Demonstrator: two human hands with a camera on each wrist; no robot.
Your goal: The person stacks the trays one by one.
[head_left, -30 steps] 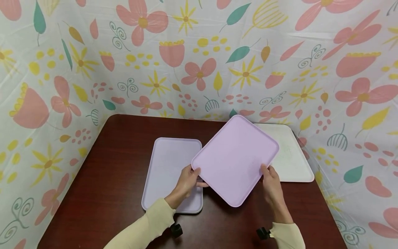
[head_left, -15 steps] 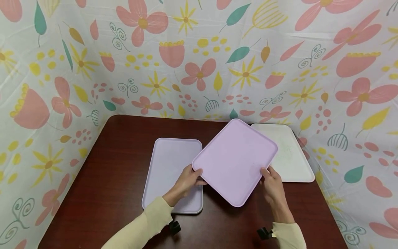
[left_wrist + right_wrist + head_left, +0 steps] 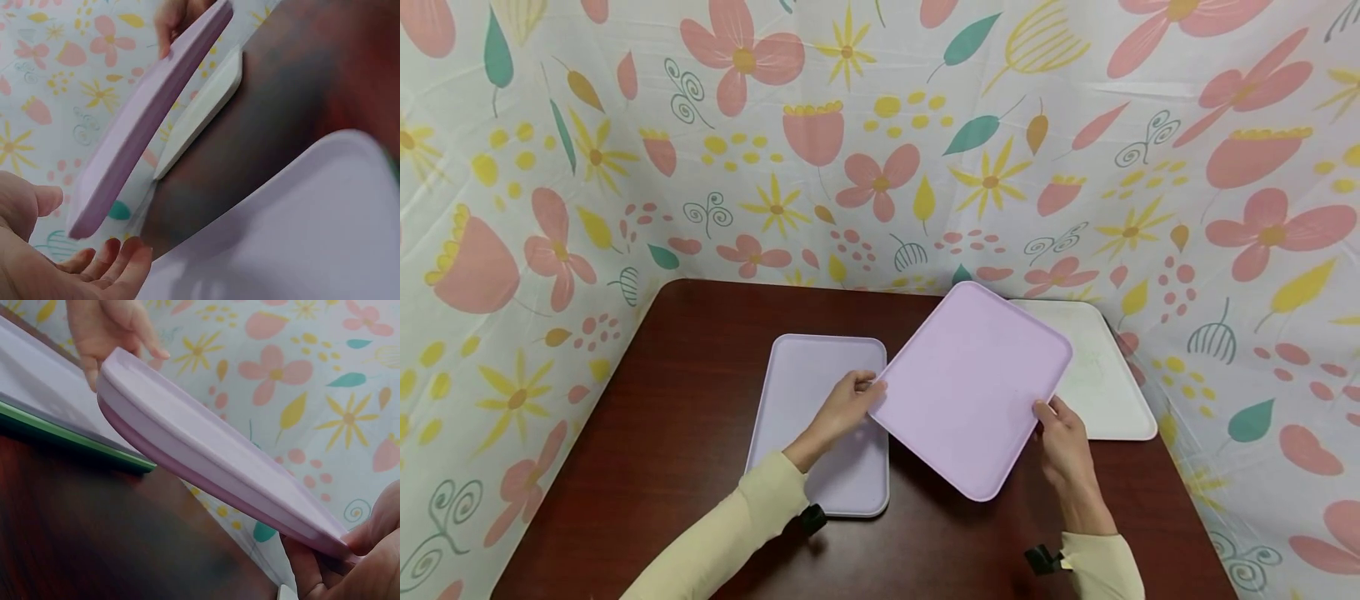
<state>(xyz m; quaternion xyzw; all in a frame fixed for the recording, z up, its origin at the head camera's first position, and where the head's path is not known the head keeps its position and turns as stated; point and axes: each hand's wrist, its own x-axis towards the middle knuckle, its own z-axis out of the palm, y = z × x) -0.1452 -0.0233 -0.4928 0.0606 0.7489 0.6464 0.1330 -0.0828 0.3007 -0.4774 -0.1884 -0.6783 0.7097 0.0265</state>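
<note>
Right grip has the pink tray pinched by its edge, thumb on top and fingers tucked under. Left grip is a funny one: from the head view you'd swear it's pinching the near left corner, but the left wrist view shows thumb and fingers spread loose around that corner, not clamped on it. Can't tell if any finger actually brushes it.

Pose-wise, the left arm reaches across over the lavender tray, palm turned toward the pink one. Right forearm comes up from the near side, wrist bent a little inward.

Pink tray is up in the air, tilted and turned cornerwise, between the other two trays. Lavender's flat on the desk to the left. Right wrist view also shows a green edge right beneath it, which you don't get from the head. White tray lies on the right, partly hidden by the pink one. Floral cloth hangs behind it all.
</note>
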